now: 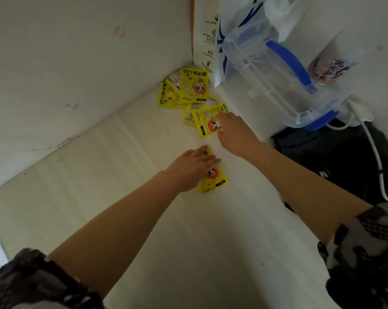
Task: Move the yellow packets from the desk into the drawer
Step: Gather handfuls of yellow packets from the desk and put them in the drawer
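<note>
Packets (194,89): about six yellow, one under each hand.

Nearest packet (213,175) half hidden under left hand (193,163), cup (335,63) blurred

— What is the person wearing?

— A short-sleeved top. The left sleeve (39,279) ends above the elbow and is dark, brown to black, with paler grey patches and a fine net-like or mesh pattern across it.

— And the other side?

— The right sleeve (366,248) has the same print: dark blotches on light grey, with a black mesh grid showing plainly near its hem.

— Anything lower on the arms?

— No. Both forearms are bare from the sleeves down. The left hand (189,169) and the right hand (237,132) are bare too.

— Nails?

— Too blurred to tell.
</note>
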`<state>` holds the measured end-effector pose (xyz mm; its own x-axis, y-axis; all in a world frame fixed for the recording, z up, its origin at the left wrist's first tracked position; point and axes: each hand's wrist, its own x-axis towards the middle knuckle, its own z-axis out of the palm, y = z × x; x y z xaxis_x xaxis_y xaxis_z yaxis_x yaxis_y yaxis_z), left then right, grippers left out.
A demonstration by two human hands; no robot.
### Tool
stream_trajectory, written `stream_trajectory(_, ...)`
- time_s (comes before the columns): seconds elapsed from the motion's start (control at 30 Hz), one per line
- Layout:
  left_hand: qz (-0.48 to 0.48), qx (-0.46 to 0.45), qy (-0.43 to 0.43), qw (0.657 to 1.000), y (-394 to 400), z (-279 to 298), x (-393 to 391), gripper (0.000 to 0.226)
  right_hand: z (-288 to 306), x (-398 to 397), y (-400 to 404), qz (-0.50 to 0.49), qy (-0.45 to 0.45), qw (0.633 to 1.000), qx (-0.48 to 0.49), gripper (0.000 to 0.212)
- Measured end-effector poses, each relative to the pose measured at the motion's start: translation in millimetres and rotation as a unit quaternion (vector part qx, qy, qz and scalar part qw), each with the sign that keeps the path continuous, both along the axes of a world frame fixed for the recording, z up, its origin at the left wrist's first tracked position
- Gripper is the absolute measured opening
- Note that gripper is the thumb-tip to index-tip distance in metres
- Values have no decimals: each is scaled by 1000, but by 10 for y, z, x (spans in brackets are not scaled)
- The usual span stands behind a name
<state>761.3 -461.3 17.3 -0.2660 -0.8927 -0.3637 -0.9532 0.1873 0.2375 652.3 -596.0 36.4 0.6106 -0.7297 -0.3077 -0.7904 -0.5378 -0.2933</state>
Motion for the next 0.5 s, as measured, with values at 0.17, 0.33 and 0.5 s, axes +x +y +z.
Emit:
stream_trajectory(0.17,41,-28,19,999,-17,-75,98,58,-148,260,-238,55,34,998,1,58)
stream_trajectory(0.33,-4,-31,-35,999,-5,-68,193,63,-229,313,-353,61,46,997,-28,62)
stream_trajectory(0.5,1,-8,-32,999,46,-47,185,42,-224,272,-322,38,68,994,-79,53)
